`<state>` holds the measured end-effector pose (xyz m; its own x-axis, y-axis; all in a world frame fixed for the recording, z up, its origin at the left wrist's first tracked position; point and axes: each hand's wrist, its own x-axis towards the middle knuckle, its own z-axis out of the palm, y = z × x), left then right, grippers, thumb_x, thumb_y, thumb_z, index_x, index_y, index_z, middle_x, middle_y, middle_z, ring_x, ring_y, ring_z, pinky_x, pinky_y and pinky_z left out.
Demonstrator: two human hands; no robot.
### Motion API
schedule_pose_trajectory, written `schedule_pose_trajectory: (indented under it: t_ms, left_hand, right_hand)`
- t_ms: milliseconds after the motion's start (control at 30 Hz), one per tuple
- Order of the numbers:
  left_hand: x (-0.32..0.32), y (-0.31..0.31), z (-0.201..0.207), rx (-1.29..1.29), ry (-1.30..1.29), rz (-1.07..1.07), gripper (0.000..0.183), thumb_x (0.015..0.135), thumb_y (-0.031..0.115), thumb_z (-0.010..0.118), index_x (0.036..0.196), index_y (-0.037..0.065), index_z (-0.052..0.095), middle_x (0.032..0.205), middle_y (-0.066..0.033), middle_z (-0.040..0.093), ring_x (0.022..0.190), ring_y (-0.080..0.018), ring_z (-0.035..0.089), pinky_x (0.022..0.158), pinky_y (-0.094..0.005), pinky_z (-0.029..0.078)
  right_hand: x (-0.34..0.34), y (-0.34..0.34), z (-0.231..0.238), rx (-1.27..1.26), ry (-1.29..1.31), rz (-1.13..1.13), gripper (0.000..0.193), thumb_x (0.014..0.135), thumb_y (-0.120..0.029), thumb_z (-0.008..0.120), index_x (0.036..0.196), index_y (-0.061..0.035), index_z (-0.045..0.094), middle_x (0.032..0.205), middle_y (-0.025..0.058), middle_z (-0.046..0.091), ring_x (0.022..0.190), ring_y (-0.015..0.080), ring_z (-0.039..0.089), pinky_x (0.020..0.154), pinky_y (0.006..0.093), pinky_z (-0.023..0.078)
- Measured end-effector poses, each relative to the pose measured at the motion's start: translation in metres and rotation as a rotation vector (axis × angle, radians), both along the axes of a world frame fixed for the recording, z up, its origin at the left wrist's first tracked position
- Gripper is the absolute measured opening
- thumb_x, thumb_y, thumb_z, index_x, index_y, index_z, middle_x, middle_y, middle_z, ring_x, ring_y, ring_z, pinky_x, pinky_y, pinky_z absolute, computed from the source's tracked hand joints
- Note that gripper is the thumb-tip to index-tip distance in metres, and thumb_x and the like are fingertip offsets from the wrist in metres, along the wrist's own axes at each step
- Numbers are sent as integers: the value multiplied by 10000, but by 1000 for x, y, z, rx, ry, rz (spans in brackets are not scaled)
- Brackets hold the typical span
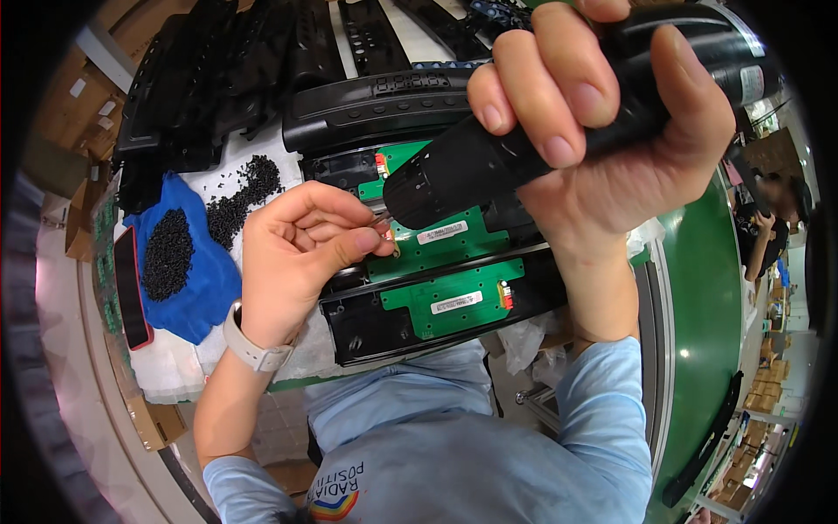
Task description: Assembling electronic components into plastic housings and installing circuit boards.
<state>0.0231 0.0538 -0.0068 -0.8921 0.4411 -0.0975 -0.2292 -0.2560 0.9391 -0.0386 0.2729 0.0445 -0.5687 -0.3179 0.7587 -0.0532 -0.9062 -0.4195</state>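
My right hand (602,131) is wrapped round a black electric screwdriver (476,166), held slanting with its tapered nose down to the left. By that nose, the thumb and forefinger of my left hand (301,253) pinch together at the tip; what lies between them is too small to make out. Beneath the tool, a green circuit board (436,249) with a white label sits in a black plastic housing. Nearer to me lies a second green circuit board (423,319), with a red and white connector, in another black housing (371,341).
Many small black screws (170,253) lie heaped on a blue cloth (209,301), with more strewn beside it. A red-edged phone (131,288) rests at the left table edge. Black plastic panels (375,105) crowd the far side. Another person (768,218) is at the far right.
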Motion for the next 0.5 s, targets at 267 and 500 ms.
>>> schedule_pose_trajectory:
  t_ms: [267,500]
  left_hand:
    - [0,2,4,49,-44,49,223,788,-98,667,988,-48,583,876,-150,686,792,-199,693,701,-247,551]
    - [1,7,4,-200,-10,-75,224,807,-81,642,1022,-52,585,836,-124,690,737,-160,691,628,-204,517]
  right_hand:
    - [-19,-1,-14,-131,61,114,339,899,-360,489,1040,-73,601,626,32,552,456,165,478,570,361,462]
    - [32,-2,32,270,-371,-483,294,900,-311,486,1000,-55,590,610,45,540,448,174,471,529,351,445]
